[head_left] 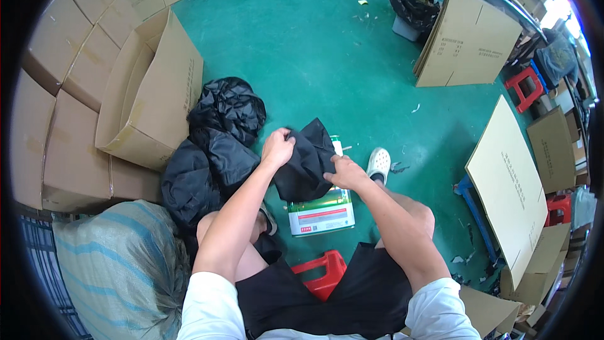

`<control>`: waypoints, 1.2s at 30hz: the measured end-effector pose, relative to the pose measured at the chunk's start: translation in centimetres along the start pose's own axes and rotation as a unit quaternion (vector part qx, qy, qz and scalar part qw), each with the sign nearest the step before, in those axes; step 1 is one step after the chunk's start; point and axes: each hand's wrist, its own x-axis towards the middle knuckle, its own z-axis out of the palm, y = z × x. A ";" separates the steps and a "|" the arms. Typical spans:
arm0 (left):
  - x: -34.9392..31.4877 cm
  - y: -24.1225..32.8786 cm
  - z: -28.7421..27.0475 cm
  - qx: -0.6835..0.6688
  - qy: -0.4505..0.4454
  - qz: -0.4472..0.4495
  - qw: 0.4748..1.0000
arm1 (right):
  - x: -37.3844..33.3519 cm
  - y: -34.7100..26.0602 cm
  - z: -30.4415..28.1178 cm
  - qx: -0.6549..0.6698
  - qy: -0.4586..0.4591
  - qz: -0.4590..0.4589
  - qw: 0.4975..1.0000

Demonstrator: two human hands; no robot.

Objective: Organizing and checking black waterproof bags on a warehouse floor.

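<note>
A piece of black fabric (306,162) hangs between my two hands, over a white and green metal can (322,219) that stands on the floor between my feet. My left hand (277,149) pinches the cloth at its upper left edge. At its right edge my right hand (347,172) grips it between thumb and fingers. The cloth hides much of the can's top. Close to my left forearm lies a heap of black fabric (214,151), bunched and folded; whether it is one piece or several I cannot tell.
On the left stand an open carton (160,88), stacked cartons (75,132) and a striped woven sack (119,264). A red stool (324,274) shows between my legs. To the right are a cardboard sheet (508,182), flattened cartons (469,41) and a bin with a black liner (412,6).
</note>
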 end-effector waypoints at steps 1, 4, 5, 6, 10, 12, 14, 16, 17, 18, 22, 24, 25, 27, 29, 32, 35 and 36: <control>-0.3 2.0 -0.7 -0.065 0.005 0.063 0.996 | 0.7 0.6 -1.0 0.163 -0.006 -0.004 0.987; -4.7 8.9 -3.2 -0.158 -0.009 0.162 0.974 | -1.6 -1.5 -5.9 0.550 -0.062 -0.026 0.833; -5.9 10.1 -3.2 -0.134 -0.002 0.208 0.969 | -3.3 -3.0 -7.6 0.740 -0.115 -0.043 0.661; -6.7 11.0 -3.1 -0.108 0.005 0.252 0.962 | -3.5 -3.4 -7.9 0.759 -0.120 -0.093 0.633; -8.0 13.1 -2.5 0.080 0.052 0.395 0.914 | -3.0 -4.0 -8.1 0.783 0.028 -0.066 0.618; -8.0 13.2 -3.1 0.051 0.030 0.383 0.922 | -2.8 -4.8 -7.9 0.810 0.137 0.001 0.570; -6.9 13.1 -3.9 -0.030 0.012 0.343 0.939 | -2.6 -4.9 -8.4 0.839 0.133 -0.023 0.528; -5.4 12.6 -4.2 -0.199 -0.037 0.251 0.947 | -1.5 -3.3 -7.8 0.850 0.044 -0.091 0.517; -4.6 12.1 -4.5 -0.204 -0.011 0.245 0.948 | -1.2 -3.0 -7.7 0.850 0.044 -0.094 0.516; -4.3 11.8 -4.9 -0.195 0.021 0.216 0.957 | -1.7 -3.6 -8.0 0.852 0.039 -0.085 0.515; -3.3 10.0 -5.1 -0.124 0.104 0.185 0.969 | -4.1 -5.2 -9.6 0.845 0.032 -0.054 0.532; -3.3 10.1 -5.3 -0.180 0.020 0.193 0.964 | -4.2 -5.1 -9.7 0.847 0.010 -0.075 0.526; -3.7 10.4 -5.3 -0.188 0.026 0.204 0.960 | -4.3 -5.1 -9.8 0.840 0.013 -0.089 0.534; -4.2 10.9 -5.5 -0.188 0.027 0.209 0.959 | -4.1 -4.9 -9.7 0.817 0.015 -0.130 0.561; -4.6 11.3 -5.1 -0.206 0.038 0.214 0.954 | -4.0 -4.7 -9.3 0.807 0.014 -0.130 0.576; -4.5 10.7 -4.9 -0.266 -0.038 0.144 0.952 | -4.2 -5.1 -8.8 0.796 0.005 -0.124 0.593; -3.9 10.1 -4.2 -0.416 -0.025 0.117 0.902 | -4.5 -6.0 -8.9 0.795 0.033 -0.080 0.600; -3.8 10.6 -4.1 -0.497 -0.014 0.105 0.861 | -3.9 -5.4 -8.6 0.795 0.034 -0.079 0.601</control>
